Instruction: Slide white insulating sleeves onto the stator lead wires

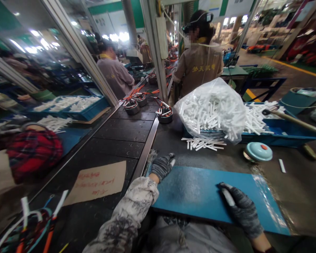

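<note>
My left hand (162, 166), in a grey striped knit glove, rests at the left end of a blue board (192, 189), fingers drawn together. Something white shows at its thumb side. Over the board's right half is my right hand (241, 209), gloved alike, its fingers curled. A short white piece (228, 197) lies along its thumb; whether this is a tube or a thumb covering, I cannot tell. Beyond the board, loose white tubes (204, 143) lie before a clear plastic bag (213, 109) full of them.
A blue bin (287, 135) of white tubes and a light-blue round lidded container (258, 151) stand right. Motor stators with wires (164, 113) sit along the dark conveyor (116, 131), with a written cardboard piece (97, 182) nearer. Two co-workers (200, 66) (113, 73) are ahead.
</note>
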`<state>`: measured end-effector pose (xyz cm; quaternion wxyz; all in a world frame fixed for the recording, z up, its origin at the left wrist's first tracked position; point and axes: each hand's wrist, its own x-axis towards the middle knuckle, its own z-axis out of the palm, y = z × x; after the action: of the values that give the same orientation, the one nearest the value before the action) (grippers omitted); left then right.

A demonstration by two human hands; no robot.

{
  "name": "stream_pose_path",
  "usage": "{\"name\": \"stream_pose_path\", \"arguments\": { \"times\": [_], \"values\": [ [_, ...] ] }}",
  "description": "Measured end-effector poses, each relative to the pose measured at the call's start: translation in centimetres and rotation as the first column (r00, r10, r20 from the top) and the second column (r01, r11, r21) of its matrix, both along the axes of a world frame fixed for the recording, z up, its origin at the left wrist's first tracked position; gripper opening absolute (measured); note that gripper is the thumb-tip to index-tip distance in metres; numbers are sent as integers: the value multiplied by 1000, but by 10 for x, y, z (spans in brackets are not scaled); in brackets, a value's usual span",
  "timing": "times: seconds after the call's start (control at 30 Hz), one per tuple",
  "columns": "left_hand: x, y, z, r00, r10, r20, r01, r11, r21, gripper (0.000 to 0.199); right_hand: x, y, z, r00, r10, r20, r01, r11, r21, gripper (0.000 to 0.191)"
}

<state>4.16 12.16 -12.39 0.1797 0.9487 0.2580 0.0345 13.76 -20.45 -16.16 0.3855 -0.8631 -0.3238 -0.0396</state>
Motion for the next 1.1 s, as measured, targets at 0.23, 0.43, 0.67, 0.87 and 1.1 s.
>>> {"name": "stream_pose_path", "arguments": {
  "times": [0.23,0.43,0.67,0.87,1.1],
  "values": [
    [0,-1,2,1000,2,-13,-3,1000,-27,38,1,0,-1,1000,-1,10,1,1000,-12,40],
    [1,1,-2,1000,5,-2,-5,1000,-30,37,1,0,0,999,9,35,-9,1000,-2,40],
    [1,0,4,1000,2,-20,-3,999,-39,37,1,-1,-1,997,16,71,-15,1000,-15,40],
    [1,0,5,1000,3,-25,-4,999,-40,37,1,-2,-2,996,22,87,-21,1000,-17,38],
    [1,1,-1,1000,3,-6,-3,1000,-18,37,2,-2,-6,993,31,110,-29,999,-21,37]
  ]
}}
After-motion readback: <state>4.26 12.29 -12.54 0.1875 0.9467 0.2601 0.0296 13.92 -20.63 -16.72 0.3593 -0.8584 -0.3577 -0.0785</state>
